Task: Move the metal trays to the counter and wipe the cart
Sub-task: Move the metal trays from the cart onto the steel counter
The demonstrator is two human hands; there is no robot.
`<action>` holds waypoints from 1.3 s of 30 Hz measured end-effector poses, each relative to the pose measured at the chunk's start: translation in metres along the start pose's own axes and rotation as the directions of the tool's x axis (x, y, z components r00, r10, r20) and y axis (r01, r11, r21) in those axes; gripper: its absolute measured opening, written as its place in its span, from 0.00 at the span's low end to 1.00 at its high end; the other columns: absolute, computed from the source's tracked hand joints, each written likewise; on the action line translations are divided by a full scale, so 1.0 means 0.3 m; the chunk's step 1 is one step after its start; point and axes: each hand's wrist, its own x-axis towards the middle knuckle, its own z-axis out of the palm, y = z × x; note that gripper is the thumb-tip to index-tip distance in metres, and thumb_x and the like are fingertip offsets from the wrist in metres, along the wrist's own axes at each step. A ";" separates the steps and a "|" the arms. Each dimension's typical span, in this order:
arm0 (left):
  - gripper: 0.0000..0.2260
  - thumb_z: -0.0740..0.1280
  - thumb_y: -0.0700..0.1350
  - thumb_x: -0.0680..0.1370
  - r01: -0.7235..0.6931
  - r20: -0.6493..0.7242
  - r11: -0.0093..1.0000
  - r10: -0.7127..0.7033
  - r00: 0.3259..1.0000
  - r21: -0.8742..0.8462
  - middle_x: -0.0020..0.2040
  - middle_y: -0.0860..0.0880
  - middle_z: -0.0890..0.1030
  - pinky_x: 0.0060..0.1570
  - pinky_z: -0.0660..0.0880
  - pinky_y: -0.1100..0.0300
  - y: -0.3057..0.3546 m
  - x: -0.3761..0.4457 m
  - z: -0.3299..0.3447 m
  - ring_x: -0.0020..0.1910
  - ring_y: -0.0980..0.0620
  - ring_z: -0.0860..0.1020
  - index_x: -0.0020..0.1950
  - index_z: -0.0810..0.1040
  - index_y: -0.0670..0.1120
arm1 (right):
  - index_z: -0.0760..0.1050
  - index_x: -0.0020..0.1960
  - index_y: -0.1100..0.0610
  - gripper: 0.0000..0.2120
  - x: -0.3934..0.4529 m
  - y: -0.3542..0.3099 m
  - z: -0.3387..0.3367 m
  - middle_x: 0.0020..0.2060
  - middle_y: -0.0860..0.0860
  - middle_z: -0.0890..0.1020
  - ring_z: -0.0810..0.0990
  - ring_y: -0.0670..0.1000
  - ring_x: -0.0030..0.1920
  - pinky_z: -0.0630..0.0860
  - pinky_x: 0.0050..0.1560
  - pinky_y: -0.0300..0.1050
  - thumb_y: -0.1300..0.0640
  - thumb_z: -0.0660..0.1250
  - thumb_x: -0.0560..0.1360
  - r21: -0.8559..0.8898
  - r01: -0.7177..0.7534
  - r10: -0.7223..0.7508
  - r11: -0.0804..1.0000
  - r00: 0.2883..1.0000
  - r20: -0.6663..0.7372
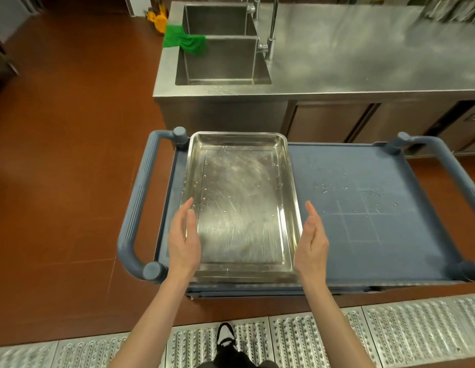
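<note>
Shallow rectangular steel tray on the blue plastic cart: both hands, left and right, flank it with fingers straight and released, so grip both long rims evenly before lifting level to the steel bench.

A double steel sink has two basins, one behind the other, with a green cloth draped over the divider at its left edge. A tall bent tap rises at the sink's right side. Something yellow lies on the red-brown floor beyond the sink's far left corner. Shiny metal items, too blurred to name, stand far right. A perforated metal floor grate runs along the bottom, with a black-and-white shoe on it.
</note>
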 end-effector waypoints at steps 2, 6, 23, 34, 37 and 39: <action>0.22 0.55 0.58 0.88 0.043 0.000 0.998 -0.043 0.999 0.053 0.77 0.59 0.72 0.71 0.62 0.70 -0.032 0.000 -0.010 0.74 0.66 0.68 0.80 0.69 0.52 | 0.67 0.80 0.51 0.24 0.004 0.027 0.011 0.74 0.41 0.72 0.68 0.36 0.73 0.65 0.72 0.36 0.44 0.52 0.88 -0.070 -0.035 0.034 0.997 0.999 -0.020; 0.20 0.63 0.46 0.87 0.087 -0.025 0.975 -0.084 0.996 0.204 0.74 0.57 0.73 0.73 0.64 0.57 -0.088 0.007 -0.022 0.73 0.58 0.69 0.79 0.70 0.48 | 0.70 0.76 0.55 0.21 0.025 0.078 0.026 0.66 0.49 0.76 0.73 0.49 0.67 0.70 0.60 0.43 0.51 0.62 0.85 -0.289 -0.111 0.083 0.951 0.991 -0.109; 0.18 0.71 0.32 0.79 0.267 -0.145 0.789 -0.224 0.964 0.554 0.60 0.41 0.78 0.60 0.74 0.48 -0.108 0.063 -0.049 0.60 0.42 0.75 0.69 0.79 0.39 | 0.69 0.47 0.56 0.13 0.082 0.189 -0.012 0.42 0.52 0.76 0.76 0.56 0.46 0.74 0.45 0.53 0.51 0.70 0.82 -0.604 -0.198 0.259 0.772 0.966 0.014; 0.12 0.69 0.39 0.82 0.280 -0.142 0.805 -0.242 0.960 0.523 0.59 0.45 0.77 0.48 0.70 0.53 -0.051 0.070 -0.073 0.48 0.47 0.76 0.65 0.75 0.42 | 0.67 0.49 0.57 0.12 0.037 0.136 0.016 0.42 0.53 0.76 0.75 0.54 0.41 0.70 0.39 0.50 0.50 0.58 0.87 -0.621 -0.223 0.254 0.752 0.966 -0.039; 0.16 0.68 0.55 0.83 0.337 -0.168 0.788 -0.293 0.941 0.515 0.50 0.47 0.81 0.41 0.73 0.52 -0.054 0.080 -0.078 0.44 0.47 0.79 0.60 0.74 0.43 | 0.68 0.49 0.57 0.14 0.026 0.119 0.017 0.39 0.52 0.76 0.74 0.53 0.36 0.69 0.36 0.50 0.48 0.57 0.86 -0.586 -0.255 0.267 0.769 0.961 -0.068; 0.21 0.65 0.62 0.82 0.393 -0.189 0.772 -0.345 0.919 0.500 0.45 0.47 0.82 0.39 0.72 0.52 -0.053 0.086 -0.082 0.43 0.45 0.80 0.57 0.74 0.44 | 0.68 0.48 0.57 0.15 0.015 0.118 0.012 0.38 0.52 0.76 0.75 0.54 0.37 0.71 0.37 0.51 0.47 0.58 0.86 -0.553 -0.260 0.261 0.791 0.962 -0.078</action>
